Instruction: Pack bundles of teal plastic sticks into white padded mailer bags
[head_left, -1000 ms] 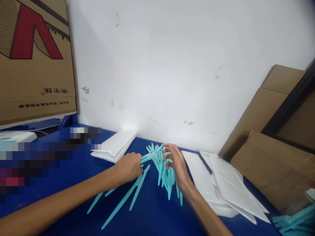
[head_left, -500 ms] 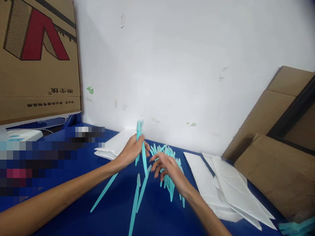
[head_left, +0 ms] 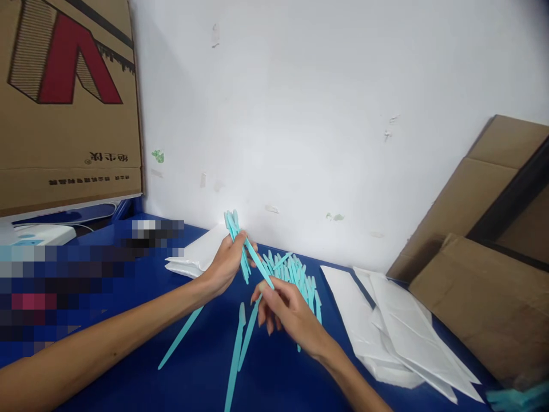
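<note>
My left hand is closed around a small bundle of teal eyebrow razors, their pale capped ends pointing up. One more teal razor slants from the left thumb down to my right hand, which pinches its lower end between thumb and fingers. Behind the right hand lies a loose pile of the same razors, partly covered by it. Below the hands, two razors rest on the blue table. Another razor lies partly hidden under the left forearm.
White padded envelopes lie on the right, and a white packet sits behind my left hand. A large printed carton stands at left. Cardboard leans at right near blurred teal pieces. A white wall closes the back.
My right hand has moved left and closed on the lower end of one razor. The bundle in my left hand has tilted and shifted slightly left.
</note>
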Demonstrator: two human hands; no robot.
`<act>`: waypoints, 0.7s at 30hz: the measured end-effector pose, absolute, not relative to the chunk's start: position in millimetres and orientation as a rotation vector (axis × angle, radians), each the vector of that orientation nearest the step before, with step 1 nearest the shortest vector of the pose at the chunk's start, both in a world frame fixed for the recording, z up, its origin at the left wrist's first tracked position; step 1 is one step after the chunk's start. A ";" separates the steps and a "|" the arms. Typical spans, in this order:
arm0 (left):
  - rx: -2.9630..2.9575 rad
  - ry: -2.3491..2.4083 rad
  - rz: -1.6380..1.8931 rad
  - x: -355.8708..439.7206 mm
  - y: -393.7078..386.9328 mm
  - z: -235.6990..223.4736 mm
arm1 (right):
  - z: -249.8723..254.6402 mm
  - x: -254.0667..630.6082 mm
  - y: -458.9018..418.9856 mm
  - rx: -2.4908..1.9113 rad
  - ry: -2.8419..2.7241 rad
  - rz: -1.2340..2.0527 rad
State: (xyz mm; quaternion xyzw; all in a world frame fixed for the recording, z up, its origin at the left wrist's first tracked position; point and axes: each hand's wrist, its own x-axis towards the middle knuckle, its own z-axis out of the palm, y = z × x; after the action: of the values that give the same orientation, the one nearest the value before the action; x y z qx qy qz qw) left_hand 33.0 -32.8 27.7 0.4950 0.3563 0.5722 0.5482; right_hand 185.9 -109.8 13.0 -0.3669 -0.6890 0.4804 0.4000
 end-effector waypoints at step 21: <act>0.895 0.620 1.238 44.2 -51.7 20.2 | -9.9 175.5 -110.7 -1.249 -2.100 0.185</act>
State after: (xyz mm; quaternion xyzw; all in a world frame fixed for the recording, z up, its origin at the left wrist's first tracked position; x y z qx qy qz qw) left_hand 44.2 -51.7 20.2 0.3985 0.2763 0.5511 0.6791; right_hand 175.5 -110.7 -9.9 -0.4796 -0.8064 0.0710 0.3388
